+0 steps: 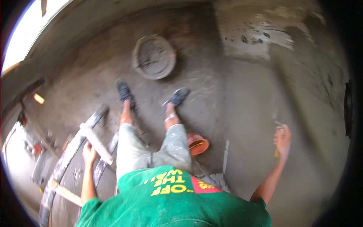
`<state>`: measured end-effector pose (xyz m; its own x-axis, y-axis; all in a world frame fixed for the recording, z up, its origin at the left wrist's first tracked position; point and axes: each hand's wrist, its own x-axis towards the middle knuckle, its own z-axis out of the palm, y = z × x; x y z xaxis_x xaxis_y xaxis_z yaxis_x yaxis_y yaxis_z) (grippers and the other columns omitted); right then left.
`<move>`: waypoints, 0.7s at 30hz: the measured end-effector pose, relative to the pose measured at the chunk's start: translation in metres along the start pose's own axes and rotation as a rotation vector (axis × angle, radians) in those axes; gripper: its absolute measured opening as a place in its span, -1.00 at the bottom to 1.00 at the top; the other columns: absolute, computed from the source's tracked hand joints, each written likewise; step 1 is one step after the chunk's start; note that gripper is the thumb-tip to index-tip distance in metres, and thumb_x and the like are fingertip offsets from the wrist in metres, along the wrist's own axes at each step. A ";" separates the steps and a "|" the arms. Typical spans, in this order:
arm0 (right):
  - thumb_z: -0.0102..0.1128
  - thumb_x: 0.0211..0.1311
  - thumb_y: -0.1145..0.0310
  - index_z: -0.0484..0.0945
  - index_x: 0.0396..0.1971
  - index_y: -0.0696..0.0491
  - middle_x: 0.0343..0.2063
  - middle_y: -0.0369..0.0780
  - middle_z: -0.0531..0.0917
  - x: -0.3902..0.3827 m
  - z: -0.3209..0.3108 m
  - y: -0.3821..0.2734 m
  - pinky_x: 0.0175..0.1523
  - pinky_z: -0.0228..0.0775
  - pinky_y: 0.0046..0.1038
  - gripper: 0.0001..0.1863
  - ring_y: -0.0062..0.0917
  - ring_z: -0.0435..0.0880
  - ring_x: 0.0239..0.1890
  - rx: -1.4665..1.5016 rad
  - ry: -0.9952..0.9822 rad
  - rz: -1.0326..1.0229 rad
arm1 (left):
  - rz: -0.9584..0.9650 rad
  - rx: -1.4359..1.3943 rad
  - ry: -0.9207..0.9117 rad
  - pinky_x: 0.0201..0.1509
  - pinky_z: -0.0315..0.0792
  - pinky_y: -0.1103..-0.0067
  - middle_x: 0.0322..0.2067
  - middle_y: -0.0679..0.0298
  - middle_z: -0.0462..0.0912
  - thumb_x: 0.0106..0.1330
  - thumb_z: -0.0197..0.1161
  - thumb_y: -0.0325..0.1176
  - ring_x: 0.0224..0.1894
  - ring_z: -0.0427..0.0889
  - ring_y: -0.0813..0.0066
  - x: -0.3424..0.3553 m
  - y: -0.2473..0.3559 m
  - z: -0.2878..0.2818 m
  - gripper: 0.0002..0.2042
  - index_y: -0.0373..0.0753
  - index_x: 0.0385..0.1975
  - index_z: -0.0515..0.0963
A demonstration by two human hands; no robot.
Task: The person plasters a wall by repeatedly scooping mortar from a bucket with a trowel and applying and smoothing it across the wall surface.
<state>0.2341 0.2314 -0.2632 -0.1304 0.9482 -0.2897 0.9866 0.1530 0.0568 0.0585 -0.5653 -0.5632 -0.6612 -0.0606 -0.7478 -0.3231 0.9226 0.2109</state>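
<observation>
My right hand (282,140) is closed round a trowel with a yellow handle (276,153), held up against the grey plastered wall (249,151) on the right. The trowel's blade is blurred and hard to make out. Lower on the left hangs my left hand (89,153), fingers loosely apart with nothing seen in them. It is beside a pale wooden crosspiece (97,143) of a ladder (70,153); whether they touch I cannot tell.
A round tub (154,56) of grey mortar stands on the floor ahead of my feet. An orange bucket (198,144) sits by my right leg near the wall. Farther left are tools and bright clutter (41,151). Patches of rough, pale wall (280,38) show at upper right.
</observation>
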 end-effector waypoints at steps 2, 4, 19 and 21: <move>0.24 0.20 0.22 0.48 -0.16 0.07 -0.50 -0.17 0.59 0.020 0.137 0.004 -0.31 0.46 -0.38 -0.70 -0.41 0.60 -0.44 -0.008 -0.264 -0.417 | -0.021 0.042 0.018 0.15 0.37 0.38 -0.01 0.00 0.54 0.22 0.25 -0.15 0.05 0.53 0.15 0.035 0.089 0.052 -0.52 -0.31 0.06 0.43; 0.24 0.16 0.14 0.46 -0.15 0.08 -0.38 0.00 0.61 0.009 0.272 -0.099 -0.15 0.44 -0.18 -0.63 -0.02 0.58 -0.23 -0.086 -0.413 -0.740 | 0.310 -0.020 0.181 0.08 0.40 0.40 -0.04 0.04 0.50 0.25 0.25 -0.29 0.02 0.50 0.18 0.065 0.096 0.110 -0.63 -0.30 0.01 0.44; 0.18 -0.01 0.32 0.57 -0.46 0.20 -0.48 0.08 0.62 -0.036 0.729 -0.279 -0.22 0.44 -0.15 -0.77 -0.01 0.63 -0.32 0.021 -0.342 -0.794 | -0.147 -0.280 0.157 0.02 0.38 0.55 0.11 0.23 0.43 0.29 0.19 -0.43 0.06 0.44 0.45 0.086 -0.020 0.039 -0.68 -0.32 0.03 0.42; 0.21 0.02 0.34 0.56 -0.37 0.22 -0.49 0.04 0.61 -0.035 0.751 -0.298 -0.30 0.40 -0.27 -0.75 -0.17 0.60 -0.48 0.226 -0.451 -0.700 | -0.161 -0.344 0.112 0.02 0.39 0.57 0.10 0.21 0.42 0.28 0.20 -0.46 0.03 0.45 0.47 0.087 -0.020 0.048 -0.71 -0.32 -0.01 0.42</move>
<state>0.0182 -0.0565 -0.9878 -0.7113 0.4478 -0.5418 0.6960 0.5564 -0.4539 0.0396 -0.5704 -0.6624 -0.6468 -0.2531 -0.7194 -0.6246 0.7171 0.3092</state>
